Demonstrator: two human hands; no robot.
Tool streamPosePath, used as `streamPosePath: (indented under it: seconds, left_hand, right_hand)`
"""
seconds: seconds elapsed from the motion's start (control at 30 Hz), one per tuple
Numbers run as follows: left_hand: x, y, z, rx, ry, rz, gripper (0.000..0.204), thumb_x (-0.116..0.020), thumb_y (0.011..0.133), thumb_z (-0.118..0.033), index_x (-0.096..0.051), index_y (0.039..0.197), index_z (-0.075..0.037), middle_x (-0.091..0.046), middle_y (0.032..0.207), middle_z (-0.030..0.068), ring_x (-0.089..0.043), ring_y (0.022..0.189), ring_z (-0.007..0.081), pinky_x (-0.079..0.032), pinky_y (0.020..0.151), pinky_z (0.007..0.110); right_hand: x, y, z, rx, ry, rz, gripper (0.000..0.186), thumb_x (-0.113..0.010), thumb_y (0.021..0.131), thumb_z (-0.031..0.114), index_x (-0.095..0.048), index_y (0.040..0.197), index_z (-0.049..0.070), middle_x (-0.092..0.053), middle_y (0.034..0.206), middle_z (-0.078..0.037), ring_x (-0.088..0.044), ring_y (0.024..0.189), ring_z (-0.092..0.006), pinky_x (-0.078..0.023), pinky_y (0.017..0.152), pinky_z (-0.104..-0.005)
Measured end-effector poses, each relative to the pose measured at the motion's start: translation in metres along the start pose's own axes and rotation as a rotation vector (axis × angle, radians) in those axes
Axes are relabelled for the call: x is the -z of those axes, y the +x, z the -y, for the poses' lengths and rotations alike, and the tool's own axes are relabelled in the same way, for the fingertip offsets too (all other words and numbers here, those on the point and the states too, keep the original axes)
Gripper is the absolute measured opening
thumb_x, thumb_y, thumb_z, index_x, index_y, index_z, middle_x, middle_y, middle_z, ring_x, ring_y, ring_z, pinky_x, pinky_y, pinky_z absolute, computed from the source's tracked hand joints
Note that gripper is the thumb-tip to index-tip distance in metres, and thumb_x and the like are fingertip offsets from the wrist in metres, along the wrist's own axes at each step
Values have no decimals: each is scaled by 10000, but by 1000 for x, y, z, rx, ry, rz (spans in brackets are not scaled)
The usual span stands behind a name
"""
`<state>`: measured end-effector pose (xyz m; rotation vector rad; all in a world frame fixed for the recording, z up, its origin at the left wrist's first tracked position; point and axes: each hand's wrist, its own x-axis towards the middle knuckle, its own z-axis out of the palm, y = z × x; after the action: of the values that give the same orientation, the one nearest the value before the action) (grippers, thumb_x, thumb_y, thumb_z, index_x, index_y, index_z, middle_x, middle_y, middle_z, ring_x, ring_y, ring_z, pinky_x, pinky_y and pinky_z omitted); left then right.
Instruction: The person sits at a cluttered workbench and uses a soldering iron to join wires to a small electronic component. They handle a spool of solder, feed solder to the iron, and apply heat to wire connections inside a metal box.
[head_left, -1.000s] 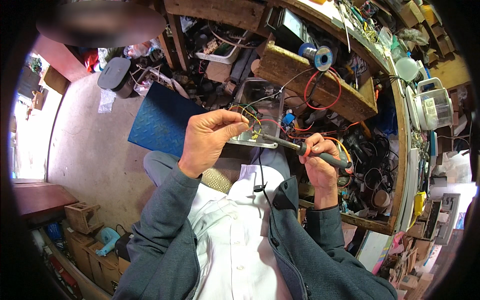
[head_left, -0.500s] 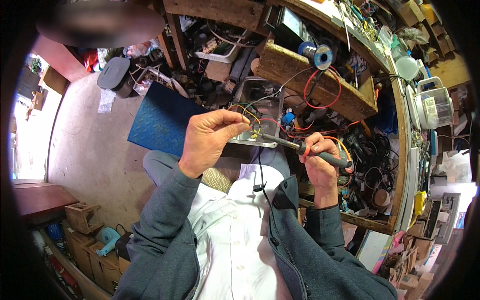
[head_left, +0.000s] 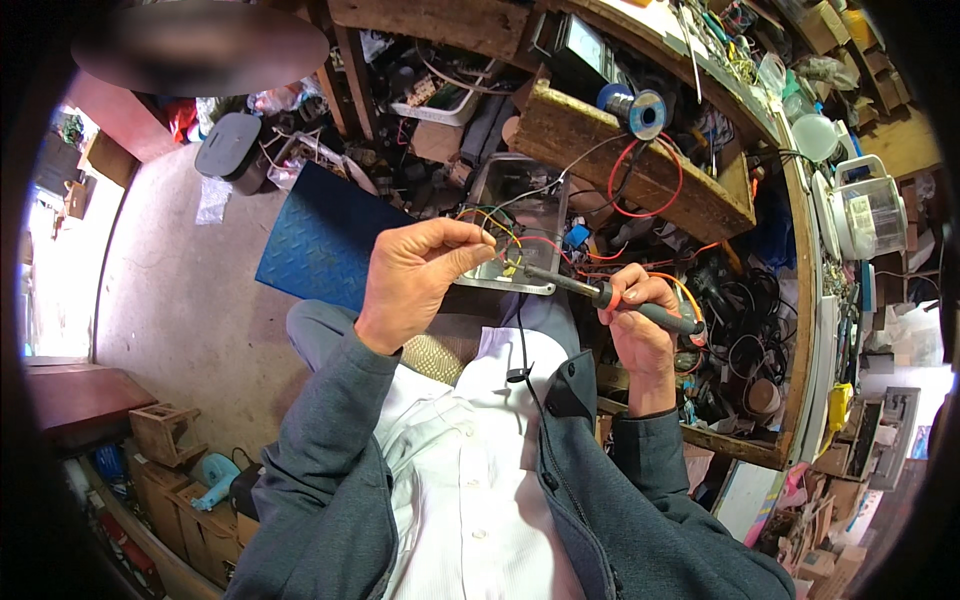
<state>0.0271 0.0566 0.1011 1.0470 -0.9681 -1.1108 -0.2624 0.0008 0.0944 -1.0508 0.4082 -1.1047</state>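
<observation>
R hand (head_left: pixel 640 322) grips soldering iron (head_left: pixel 602 294) by handle. Iron's long axis runs up-left, tip twd L hand (head_left: pixel 418 278). L thumb/index pinched tog.; item between too small to ID. Tip lies nearer L fingertips, over clear tray (head_left: pixel 537 289).

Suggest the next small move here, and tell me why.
Probably nudge the soldering iron slightly toward the left hand, holding that hand still: the right hand grips the handle, the tip points toward the left hand's pinch near the yellow wire, and contact is too small to confirm.
</observation>
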Motion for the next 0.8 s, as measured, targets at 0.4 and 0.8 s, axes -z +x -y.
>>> streamPosePath:
  seconds: [0.4, 0.8]
  left_hand:
    - [0, 0, 0, -1, -8, -4, 111, -743, 915, -10, -751, 1020, 26, -747, 939, 46, -680, 856, 80, -548, 773, 208]
    - [1, -1, -1, -1, 9, -1, 114, -748, 915, -19, -753, 1021, 21, -747, 932, 44, -670, 843, 71, -543, 758, 204]
  right_hand:
    - [1, 0, 1, -3, -7, 8, 247, -778, 775, -44, -704, 1003, 19, -603, 1030, -132, -643, 833, -223, -535, 748, -345]
    - [1, 2, 0, -8, -12, 7, 250, -797, 773, -34, -706, 1001, 17, -604, 1027, -128, -646, 833, -223, -537, 740, -338]
